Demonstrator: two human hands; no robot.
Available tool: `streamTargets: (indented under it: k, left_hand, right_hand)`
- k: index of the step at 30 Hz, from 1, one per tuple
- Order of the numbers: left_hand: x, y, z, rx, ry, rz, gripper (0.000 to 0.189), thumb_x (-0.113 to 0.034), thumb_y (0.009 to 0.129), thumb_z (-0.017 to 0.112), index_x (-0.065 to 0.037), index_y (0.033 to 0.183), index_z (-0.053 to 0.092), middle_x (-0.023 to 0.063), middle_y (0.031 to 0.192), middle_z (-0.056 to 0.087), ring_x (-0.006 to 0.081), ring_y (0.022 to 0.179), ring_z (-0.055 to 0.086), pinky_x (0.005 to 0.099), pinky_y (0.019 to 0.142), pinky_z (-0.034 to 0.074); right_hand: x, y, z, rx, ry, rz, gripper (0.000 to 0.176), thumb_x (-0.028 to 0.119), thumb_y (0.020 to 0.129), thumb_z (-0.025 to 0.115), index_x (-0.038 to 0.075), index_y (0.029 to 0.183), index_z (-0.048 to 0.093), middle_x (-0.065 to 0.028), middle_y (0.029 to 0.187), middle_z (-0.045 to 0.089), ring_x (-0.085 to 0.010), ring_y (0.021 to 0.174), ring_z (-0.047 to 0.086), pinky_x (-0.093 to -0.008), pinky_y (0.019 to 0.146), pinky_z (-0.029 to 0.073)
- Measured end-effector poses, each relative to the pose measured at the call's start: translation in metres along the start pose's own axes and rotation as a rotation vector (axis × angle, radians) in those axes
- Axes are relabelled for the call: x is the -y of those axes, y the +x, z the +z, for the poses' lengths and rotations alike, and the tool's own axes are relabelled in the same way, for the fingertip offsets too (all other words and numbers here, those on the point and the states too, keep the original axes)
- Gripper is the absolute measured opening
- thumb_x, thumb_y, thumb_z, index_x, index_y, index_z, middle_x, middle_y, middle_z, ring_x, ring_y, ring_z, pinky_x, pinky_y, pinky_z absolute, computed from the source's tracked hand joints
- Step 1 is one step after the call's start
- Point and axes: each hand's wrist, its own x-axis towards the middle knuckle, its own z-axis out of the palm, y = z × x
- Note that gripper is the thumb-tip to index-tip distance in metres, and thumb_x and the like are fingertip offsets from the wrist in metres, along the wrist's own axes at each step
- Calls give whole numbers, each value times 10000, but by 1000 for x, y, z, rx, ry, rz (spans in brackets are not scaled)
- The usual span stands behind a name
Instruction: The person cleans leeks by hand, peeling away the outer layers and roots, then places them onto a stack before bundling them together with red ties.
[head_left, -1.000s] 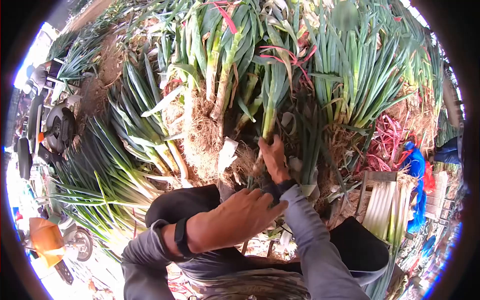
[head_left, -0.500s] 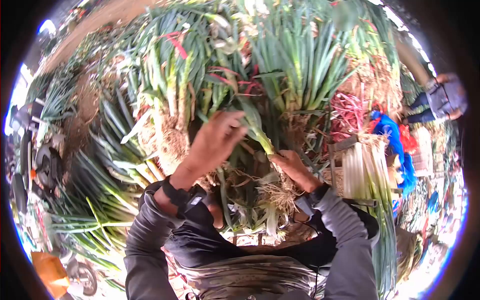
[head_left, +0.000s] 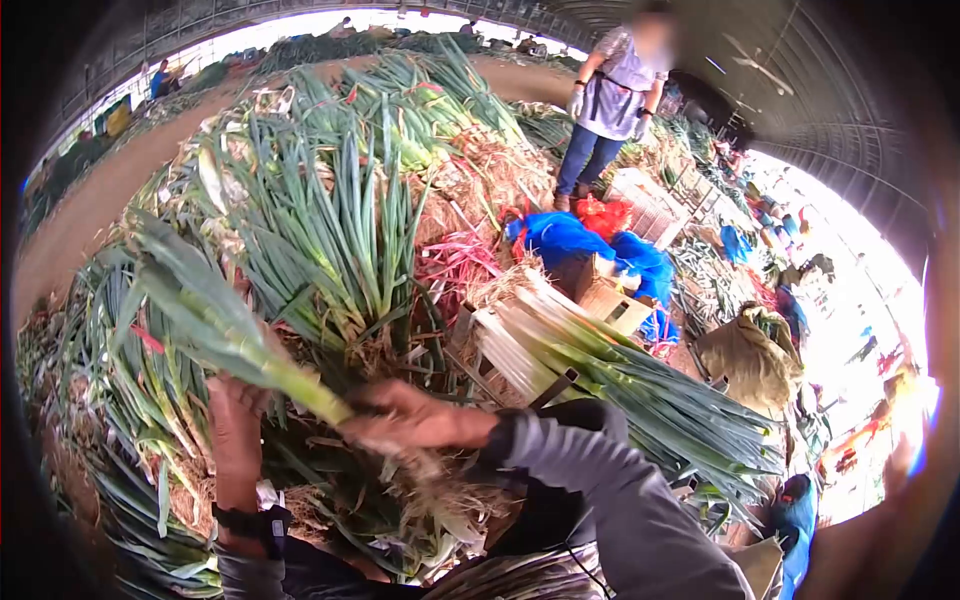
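My right hand (head_left: 410,416) is closed around the lower stalk of a large green onion (head_left: 295,380), blurred by motion. Its long leaves stretch to the upper left, and its hairy roots (head_left: 435,485) hang below the hand. My left hand (head_left: 238,405) is raised just under the stalk, with its fingertips partly hidden behind it. Beyond both hands stand upright bundles of green onions (head_left: 335,235) with leaves up and roots down. Right of my right hand, a stack of trimmed green onions (head_left: 590,375) with white stems lies across a metal frame (head_left: 555,388).
Red ties (head_left: 455,265) lie in a heap behind the frame. Further back are blue netting (head_left: 560,240), a red bag (head_left: 603,215) and a crate (head_left: 648,205). A gloved person (head_left: 615,95) stands beyond them. A tan sack (head_left: 755,360) sits at right.
The view has swung up and to the right, bringing the standing person and tunnel roof into sight. The green onion is still in my right hand; its leaves now extend farther to the left.
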Motion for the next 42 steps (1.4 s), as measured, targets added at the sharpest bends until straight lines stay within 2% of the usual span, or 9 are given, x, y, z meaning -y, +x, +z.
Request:
streamTargets:
  k: [2,4,8,12,15,26,32,38,42]
  left_hand:
    - [-17,-11,16,39,-243,18,704,-578,1012,521,-23,1438,450,135,1304,620,211,1108,621,373,976,494]
    - [1,-1,-1,6,-217,-3,606,-472,1008,589,-14,1395,496,125,1274,632,210,1094,625,360,981,498]
    - [3,5,-13,67,-275,-12,458,-284,978,686,8,1310,564,103,1221,651,220,1071,636,356,992,511]
    - [-3,1,-5,-16,-222,-39,397,-282,988,666,-19,1274,585,93,1157,666,218,1011,659,389,904,563]
    - [-4,2,-15,5,-217,-26,395,-286,992,663,-19,1272,588,88,1171,673,224,1050,671,359,836,575]
    - [-5,-1,-11,-58,-204,68,436,-326,989,676,-14,1282,596,81,1195,672,193,1067,646,341,948,516]
    - [-4,-12,11,-22,-176,9,419,-281,989,677,-15,1303,598,72,1239,664,191,1115,629,352,1003,488]
    - [5,-24,26,28,-89,0,413,-262,981,681,-6,1294,600,65,1208,677,191,1096,640,340,974,500]
    - [19,6,-18,131,-129,-197,376,-242,972,698,-34,1274,616,73,1107,697,200,969,671,340,884,537]
  right_hand:
    - [-33,9,22,-6,-213,333,416,333,983,668,-26,1193,651,-110,945,694,-182,817,627,-365,724,537]
    - [-94,18,43,-68,-521,55,448,382,948,707,12,1188,634,-139,906,671,-255,805,642,-398,713,524]
    - [-67,60,61,-220,-310,58,404,329,981,681,-16,1185,634,-128,993,688,-197,900,645,-359,800,518]
    - [-77,118,61,-420,-12,-253,298,184,964,704,-26,1159,626,-105,977,668,-169,899,619,-367,796,511]
    - [-89,130,59,-297,205,-191,362,171,928,764,-17,1202,622,-78,1066,677,-140,966,613,-317,843,512]
    - [-48,131,54,-282,9,-222,291,117,850,827,21,983,586,-10,933,594,-100,892,529,-310,783,457]
    - [-60,114,64,-453,-43,-241,275,105,858,808,22,970,572,-3,907,580,-81,891,510,-279,765,452]
    - [-50,80,82,-650,13,-183,240,92,880,776,15,975,570,-11,883,579,-74,861,510,-270,740,460]
    - [-48,54,116,-548,-18,-174,223,99,906,746,-2,1035,596,-28,957,605,-98,930,538,-291,810,460]
